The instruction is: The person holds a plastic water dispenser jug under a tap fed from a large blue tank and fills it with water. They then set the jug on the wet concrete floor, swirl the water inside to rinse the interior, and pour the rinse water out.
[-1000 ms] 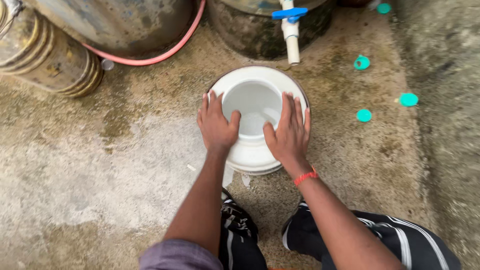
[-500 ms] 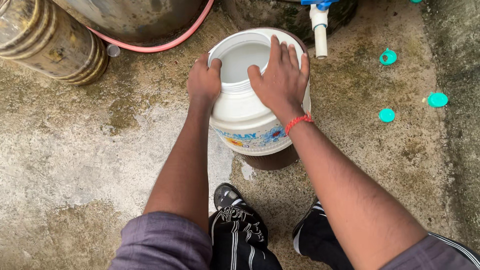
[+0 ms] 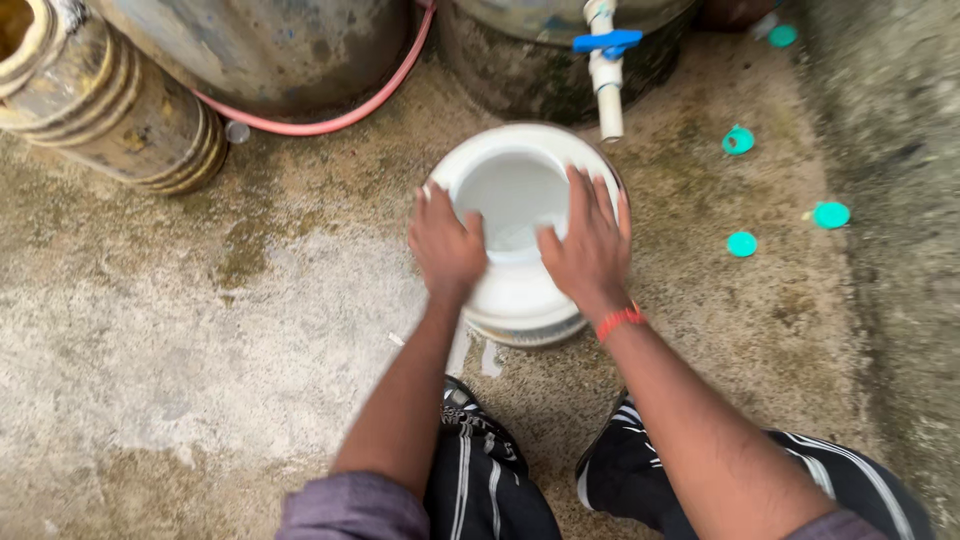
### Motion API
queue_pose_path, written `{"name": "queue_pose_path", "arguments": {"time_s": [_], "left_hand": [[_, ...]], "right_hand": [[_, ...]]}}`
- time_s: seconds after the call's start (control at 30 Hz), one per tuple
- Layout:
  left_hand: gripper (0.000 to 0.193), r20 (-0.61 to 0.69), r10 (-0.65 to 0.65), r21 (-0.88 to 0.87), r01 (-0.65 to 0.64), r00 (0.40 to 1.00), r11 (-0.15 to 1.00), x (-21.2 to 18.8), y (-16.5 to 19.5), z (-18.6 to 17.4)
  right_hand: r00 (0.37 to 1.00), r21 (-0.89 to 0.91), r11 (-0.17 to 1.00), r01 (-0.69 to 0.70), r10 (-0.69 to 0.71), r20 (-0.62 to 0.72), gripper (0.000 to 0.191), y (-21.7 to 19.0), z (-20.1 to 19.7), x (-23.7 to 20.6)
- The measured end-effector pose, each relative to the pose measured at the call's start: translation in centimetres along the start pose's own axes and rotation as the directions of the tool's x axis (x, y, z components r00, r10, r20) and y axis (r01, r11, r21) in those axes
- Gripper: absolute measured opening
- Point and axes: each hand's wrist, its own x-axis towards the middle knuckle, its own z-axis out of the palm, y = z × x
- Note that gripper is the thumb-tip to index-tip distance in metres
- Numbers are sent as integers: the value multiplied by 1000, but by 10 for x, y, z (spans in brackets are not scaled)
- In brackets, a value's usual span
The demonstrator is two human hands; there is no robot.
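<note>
White bucket [image 3: 520,290] sits just below the tap [image 3: 606,75]. Left hand [image 3: 446,243] and right hand [image 3: 590,250], 2 palms with fingers spread on its rim, seemingly steady it.

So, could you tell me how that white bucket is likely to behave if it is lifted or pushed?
The bucket looks like rigid plastic, so probably stiff. It seems nearly empty, so likely light and easy to tip. The floor beside it looks damp, so its wall may be slippery under each hand.
</note>
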Motion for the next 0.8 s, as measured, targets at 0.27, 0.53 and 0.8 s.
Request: {"name": "queue_pose_path", "arguments": {"time_s": [0.27,0.53,0.8], "left_hand": [[89,347,7,158,-66,938,985,-96,85,-21],[103,606,-22,234,-151,795,960,-174,130,-62],[103,594,18,179,-154,804,972,-174,134,-44]], "right_hand": [[969,166,959,-231,211,129,89,59,-44,-92],[751,-21,757,-654,652,102,73,60,-76,-142],[690,-117,701,-703,713,126,85,56,-79,-141]]}}
